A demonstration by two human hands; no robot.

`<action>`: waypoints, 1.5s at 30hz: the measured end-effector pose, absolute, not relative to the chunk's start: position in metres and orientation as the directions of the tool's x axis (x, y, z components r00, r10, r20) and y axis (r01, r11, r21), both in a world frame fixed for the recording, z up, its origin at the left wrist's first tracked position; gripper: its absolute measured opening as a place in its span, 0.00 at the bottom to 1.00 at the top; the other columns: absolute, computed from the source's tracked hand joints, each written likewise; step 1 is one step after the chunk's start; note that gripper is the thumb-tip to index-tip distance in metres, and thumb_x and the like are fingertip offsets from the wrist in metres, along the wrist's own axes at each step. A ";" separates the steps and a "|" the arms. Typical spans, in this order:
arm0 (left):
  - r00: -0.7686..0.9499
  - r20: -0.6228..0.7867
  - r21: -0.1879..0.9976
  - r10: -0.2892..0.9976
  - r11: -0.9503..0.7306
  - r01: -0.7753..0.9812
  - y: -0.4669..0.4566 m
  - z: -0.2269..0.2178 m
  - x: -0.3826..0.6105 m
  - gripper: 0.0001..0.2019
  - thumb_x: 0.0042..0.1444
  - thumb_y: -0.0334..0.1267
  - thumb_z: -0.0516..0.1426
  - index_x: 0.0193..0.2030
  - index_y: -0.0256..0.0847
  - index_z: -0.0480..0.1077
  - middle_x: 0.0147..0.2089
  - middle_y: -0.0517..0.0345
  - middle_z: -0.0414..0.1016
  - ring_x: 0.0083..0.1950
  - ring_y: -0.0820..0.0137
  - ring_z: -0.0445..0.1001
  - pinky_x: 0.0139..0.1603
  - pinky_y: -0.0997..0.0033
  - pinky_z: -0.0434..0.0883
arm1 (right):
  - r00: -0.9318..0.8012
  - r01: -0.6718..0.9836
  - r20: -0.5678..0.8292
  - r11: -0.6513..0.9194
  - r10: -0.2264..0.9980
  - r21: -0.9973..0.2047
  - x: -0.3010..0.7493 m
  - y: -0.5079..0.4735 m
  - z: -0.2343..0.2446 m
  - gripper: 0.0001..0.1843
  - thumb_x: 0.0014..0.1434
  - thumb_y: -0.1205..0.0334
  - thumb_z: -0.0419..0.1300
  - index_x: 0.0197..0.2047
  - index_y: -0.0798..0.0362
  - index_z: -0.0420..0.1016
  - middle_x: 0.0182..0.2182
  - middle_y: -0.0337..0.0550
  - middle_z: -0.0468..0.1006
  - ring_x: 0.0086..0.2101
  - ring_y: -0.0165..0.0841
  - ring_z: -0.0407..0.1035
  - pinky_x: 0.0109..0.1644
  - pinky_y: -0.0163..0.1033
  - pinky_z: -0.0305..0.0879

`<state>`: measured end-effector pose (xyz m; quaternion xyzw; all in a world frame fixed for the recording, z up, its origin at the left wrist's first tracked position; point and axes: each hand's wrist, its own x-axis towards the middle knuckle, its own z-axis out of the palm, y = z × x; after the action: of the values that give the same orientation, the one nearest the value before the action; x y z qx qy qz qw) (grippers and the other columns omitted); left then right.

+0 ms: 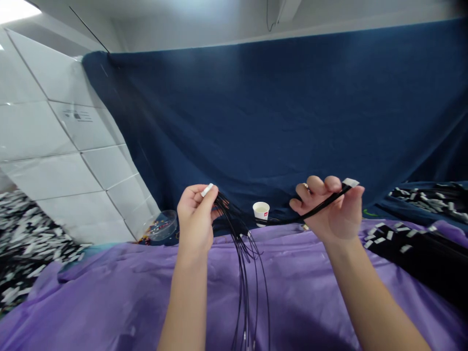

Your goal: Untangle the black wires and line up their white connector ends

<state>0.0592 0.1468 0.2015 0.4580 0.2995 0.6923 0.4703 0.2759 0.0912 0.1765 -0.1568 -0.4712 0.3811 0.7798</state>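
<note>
My left hand [195, 209] is closed in a pinch on a white connector [206, 190]. Thin black wires [239, 243] fan out from it and hang down over the purple cloth, with small light ends near the bottom. On the right, my right hand [331, 209] is closed around a black wire bundle [325, 204], its thumb and fingers at the white connector [350, 183] on top. The bundle runs down leftward past the palm toward a paper cup. Whether both hands hold parts of one wire harness, I cannot tell.
A white paper cup [261, 210] stands behind the purple cloth [292, 287]. Clear round container [161, 226] with small coloured bits sits at left. Piles of black wires with white connectors lie left [29, 243] and right [413, 248]. Dark blue fabric [256, 122] hangs behind; white boxes [69, 131] stand left.
</note>
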 end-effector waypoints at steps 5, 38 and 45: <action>-0.009 0.417 0.879 0.909 -0.406 -0.251 0.142 0.197 0.065 0.13 0.47 0.40 0.66 0.34 0.40 0.67 0.29 0.61 0.71 0.26 0.74 0.72 0.23 0.78 0.71 | 0.136 -0.496 0.636 0.608 0.760 -0.620 0.265 0.088 0.176 0.33 0.54 0.35 0.59 0.22 0.52 0.47 0.19 0.32 0.45 0.17 0.25 0.48 0.20 0.32 0.57; 0.447 0.444 0.865 0.777 -0.501 0.011 0.115 0.196 0.077 0.10 0.59 0.41 0.58 0.44 0.43 0.76 0.40 0.55 0.76 0.37 0.70 0.72 0.34 0.74 0.67 | 0.159 0.354 0.689 0.610 0.707 -0.709 0.228 0.104 0.148 0.21 0.64 0.51 0.56 0.24 0.53 0.57 0.17 0.31 0.58 0.19 0.22 0.51 0.23 0.30 0.47; 0.533 0.375 0.905 0.758 -0.424 -0.032 0.115 0.197 0.075 0.13 0.62 0.45 0.55 0.47 0.42 0.75 0.39 0.56 0.74 0.37 0.73 0.69 0.36 0.74 0.66 | 0.123 0.334 0.672 0.607 0.731 -0.721 0.227 0.098 0.155 0.17 0.64 0.52 0.56 0.28 0.54 0.66 0.18 0.32 0.64 0.19 0.22 0.56 0.23 0.29 0.52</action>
<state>0.0749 0.1148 0.1969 0.7347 0.2471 0.4151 0.4762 0.2271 0.0980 0.1546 -0.4140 -0.6429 0.1588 0.6246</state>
